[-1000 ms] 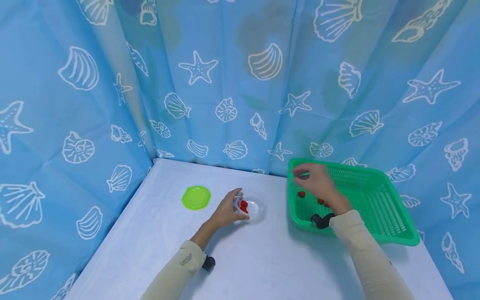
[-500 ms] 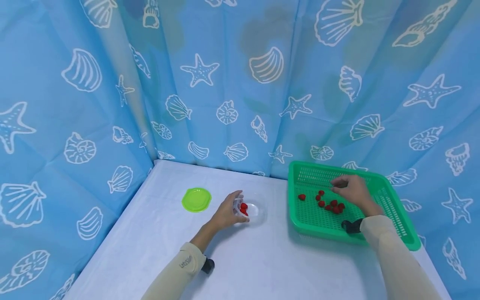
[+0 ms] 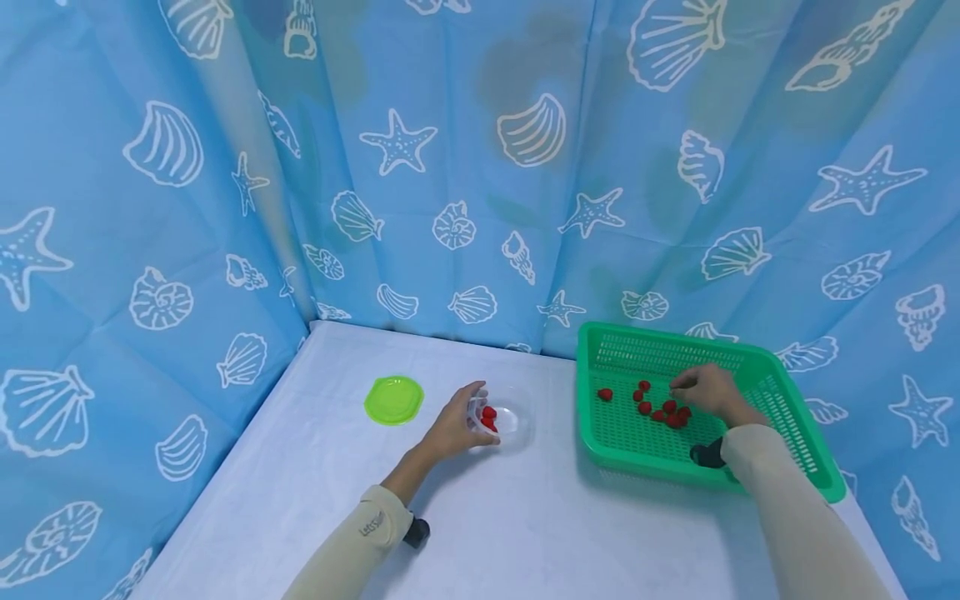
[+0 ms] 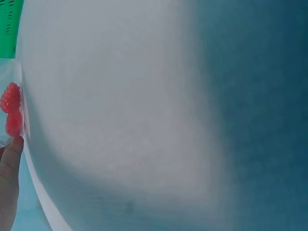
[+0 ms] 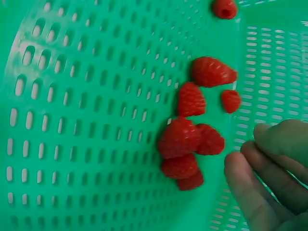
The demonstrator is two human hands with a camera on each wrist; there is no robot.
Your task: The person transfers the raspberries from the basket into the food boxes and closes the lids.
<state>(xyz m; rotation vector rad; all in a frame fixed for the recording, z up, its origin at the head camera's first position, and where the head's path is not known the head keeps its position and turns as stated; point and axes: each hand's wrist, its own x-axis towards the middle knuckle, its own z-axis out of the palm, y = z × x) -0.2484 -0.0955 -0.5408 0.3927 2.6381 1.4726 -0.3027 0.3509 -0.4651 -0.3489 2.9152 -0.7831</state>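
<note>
My left hand (image 3: 450, 427) grips the left side of a clear plastic tub (image 3: 517, 423), thumb on the near side and fingers on the far side. Red raspberries (image 3: 489, 413) lie in the tub; two of these raspberries (image 4: 11, 103) show in the left wrist view beside a fingertip. Over the green basket (image 3: 622, 433), my right hand (image 3: 711, 390) hovers with fingers loosely bent. Several raspberries (image 5: 180, 137) lie on the basket's floor, left of the right hand's fingertips (image 5: 236, 163) in the right wrist view. Nothing shows between those fingers.
A lime-green lid (image 3: 393, 400) lies flat on the white table (image 3: 525, 517), left of the tub. Blue shell-print curtains (image 3: 465, 167) hang behind and at both sides. The basket has raised slotted walls.
My right hand has moved right, from the basket's left end to beside the raspberry cluster, uncovering the berries. In the last half second it has lowered slightly. My left hand keeps its hold.
</note>
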